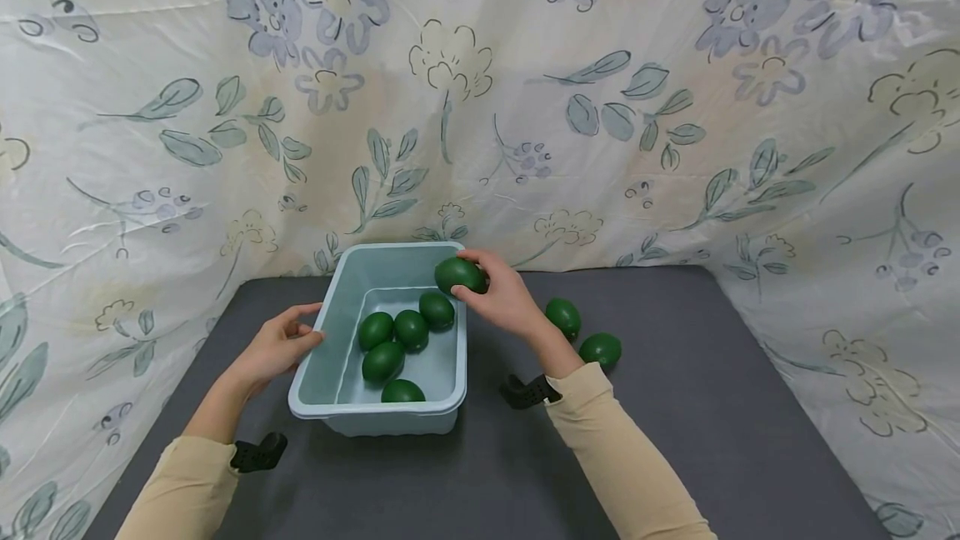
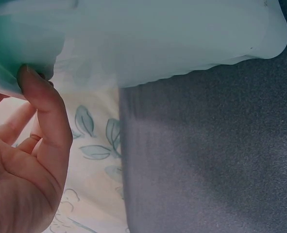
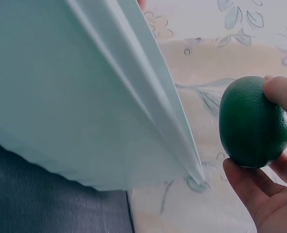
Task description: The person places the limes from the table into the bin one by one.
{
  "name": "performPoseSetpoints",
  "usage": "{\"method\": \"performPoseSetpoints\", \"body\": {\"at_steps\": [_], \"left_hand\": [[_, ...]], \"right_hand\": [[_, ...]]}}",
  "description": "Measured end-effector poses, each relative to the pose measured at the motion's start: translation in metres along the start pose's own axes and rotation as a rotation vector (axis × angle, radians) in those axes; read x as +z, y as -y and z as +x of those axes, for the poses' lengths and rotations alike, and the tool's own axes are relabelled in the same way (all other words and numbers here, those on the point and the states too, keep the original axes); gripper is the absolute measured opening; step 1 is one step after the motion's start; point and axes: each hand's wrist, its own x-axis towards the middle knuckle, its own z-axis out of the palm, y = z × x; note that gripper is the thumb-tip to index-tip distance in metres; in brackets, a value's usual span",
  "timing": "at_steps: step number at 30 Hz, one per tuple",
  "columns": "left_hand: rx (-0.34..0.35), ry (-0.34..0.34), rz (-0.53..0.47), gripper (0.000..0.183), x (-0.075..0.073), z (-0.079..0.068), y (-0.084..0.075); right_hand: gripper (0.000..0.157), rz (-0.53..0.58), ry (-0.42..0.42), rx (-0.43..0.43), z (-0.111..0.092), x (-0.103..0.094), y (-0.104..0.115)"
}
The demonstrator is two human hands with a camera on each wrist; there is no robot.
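Observation:
My right hand (image 1: 501,294) grips a dark green oval fruit (image 1: 459,275), smooth and glossy, between thumb and fingertips. It overlaps the right rim of a light blue plastic tub (image 1: 375,409) near the back corner. The right wrist view shows this fruit (image 3: 252,121) beside the tub's outer wall (image 3: 85,97). Several matching fruits (image 1: 383,362) lie on the tub's floor. At the tub's left side, my left hand (image 1: 277,348) holds the rim with thumb and index finger. In the left wrist view a fingertip (image 2: 31,80) laps over the rim.
Two more green fruits, one farther back (image 1: 562,318) and one nearer (image 1: 600,350), lie on the dark grey table (image 1: 675,440) right of the tub, partly behind my right forearm. A flower-printed cloth (image 1: 480,148) hangs behind the table and along both sides.

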Motion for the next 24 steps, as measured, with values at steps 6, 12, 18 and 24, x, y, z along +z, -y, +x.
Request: {"method": "performPoseSetpoints", "body": {"at_steps": [6, 12, 18, 24], "left_hand": [[-0.004, 0.002, 0.003, 0.063, 0.0, 0.0, 0.0], [0.003, 0.001, -0.002, 0.062, 0.0, 0.0, 0.001], [0.009, -0.002, 0.0, 0.062, 0.0, 0.0, 0.0], [0.001, 0.0, -0.005, 0.062, 0.0, -0.001, -0.001]], "right_hand": [[0.05, 0.0, 0.028, -0.009, 0.004, 0.009, 0.009], [0.051, 0.0, 0.074, -0.014, 0.007, 0.017, 0.018], [0.051, 0.0, 0.12, -0.038, 0.008, 0.025, 0.026], [0.05, -0.011, 0.16, -0.028, 0.007, 0.031, 0.034]]}}
